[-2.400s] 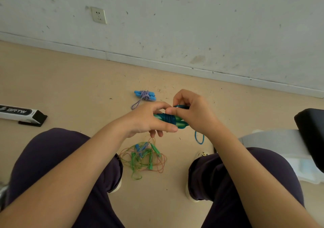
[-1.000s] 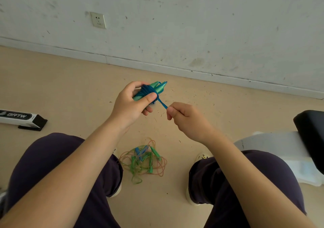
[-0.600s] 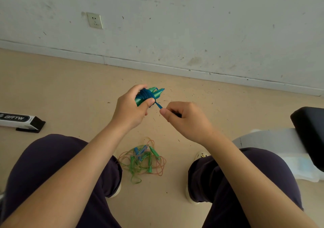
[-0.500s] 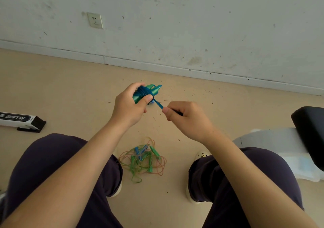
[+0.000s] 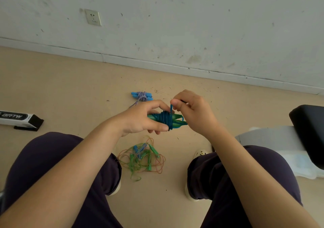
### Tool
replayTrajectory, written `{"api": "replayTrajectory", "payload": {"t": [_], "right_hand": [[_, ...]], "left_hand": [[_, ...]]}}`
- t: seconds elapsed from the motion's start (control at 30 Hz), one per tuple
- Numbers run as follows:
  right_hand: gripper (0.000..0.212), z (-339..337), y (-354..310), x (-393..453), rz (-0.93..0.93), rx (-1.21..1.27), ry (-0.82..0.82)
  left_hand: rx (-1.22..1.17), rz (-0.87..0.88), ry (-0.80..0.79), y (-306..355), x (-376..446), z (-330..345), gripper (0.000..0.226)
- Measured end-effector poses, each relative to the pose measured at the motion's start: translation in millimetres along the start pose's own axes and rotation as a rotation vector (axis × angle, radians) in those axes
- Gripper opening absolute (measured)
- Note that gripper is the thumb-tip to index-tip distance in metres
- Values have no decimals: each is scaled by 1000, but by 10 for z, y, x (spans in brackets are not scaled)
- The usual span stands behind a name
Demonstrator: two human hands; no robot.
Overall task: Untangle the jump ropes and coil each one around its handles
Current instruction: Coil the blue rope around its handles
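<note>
Head view, looking down past my knees to the floor (image 5: 70, 91). My left hand (image 5: 140, 121) grips a pair of green handles (image 5: 177, 121) lying roughly level, thumb along the near side, fingers curled over the far side. Dark blue rope (image 5: 164, 118) is wound tight around the middle of the handles, coil beside coil. My right hand (image 5: 194, 112) sits just right of the bundle, thumb and forefinger pinching the free end of the blue rope, which rises straight up from the coils to the pinch. A short loop of the same rope shows at the right tip of the handles, against my right palm.

On the floor beyond my hands, toward the wall (image 5: 175, 26), lies a second jump rope (image 5: 142, 96): light blue handles side by side, striped cord wrapped around them, a short tail trailing toward my left hand. On the floor between my feet, nearer to me than the hands, sits a tangle of ropes (image 5: 142, 159): green and orange cords looped loosely over one another, with green and blue handles mixed in.

Near the left edge of the floor rests a white and black box (image 5: 19, 120) with lettering. At right, a black seat (image 5: 308, 131) over a grey and white base. A wall socket (image 5: 93, 17) is set in the wall at upper left.
</note>
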State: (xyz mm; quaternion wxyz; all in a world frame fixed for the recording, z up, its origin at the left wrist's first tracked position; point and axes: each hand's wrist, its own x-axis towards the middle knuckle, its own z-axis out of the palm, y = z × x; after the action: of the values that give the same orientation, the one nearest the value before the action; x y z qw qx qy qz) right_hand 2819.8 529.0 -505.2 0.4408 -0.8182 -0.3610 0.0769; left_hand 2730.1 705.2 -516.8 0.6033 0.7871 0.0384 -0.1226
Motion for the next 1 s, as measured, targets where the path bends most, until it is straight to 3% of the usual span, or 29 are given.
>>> {"api": "replayTrajectory", "payload": {"t": [0.1,0.27,0.37,0.5,0.63,0.7,0.83,1.0], "right_hand": [[22,6,-12,11,82,82,-23],[25,68,-63,2,116,99,-15],[25,75,-96,-3,162,179,-23],[21,108,-98,-10,204,154,-63],[12,122,-91,-13,198,168,-47],[5,105,-79,-17,218,241,-47],[16,83,-56,-8,216,236,-74],[18,28,-50,13,277,333,-76]], "left_hand": [[-131,4,-26,64,-36,17,32],[-108,-35,121,47,-8,80,17],[-88,-43,160,45,3,79,34],[16,-79,103,20,-11,37,45],[6,-84,144,15,-32,-6,54],[-26,-66,177,18,-37,15,51],[-56,-27,251,13,-19,60,30],[-37,10,349,23,-9,49,20]]}}
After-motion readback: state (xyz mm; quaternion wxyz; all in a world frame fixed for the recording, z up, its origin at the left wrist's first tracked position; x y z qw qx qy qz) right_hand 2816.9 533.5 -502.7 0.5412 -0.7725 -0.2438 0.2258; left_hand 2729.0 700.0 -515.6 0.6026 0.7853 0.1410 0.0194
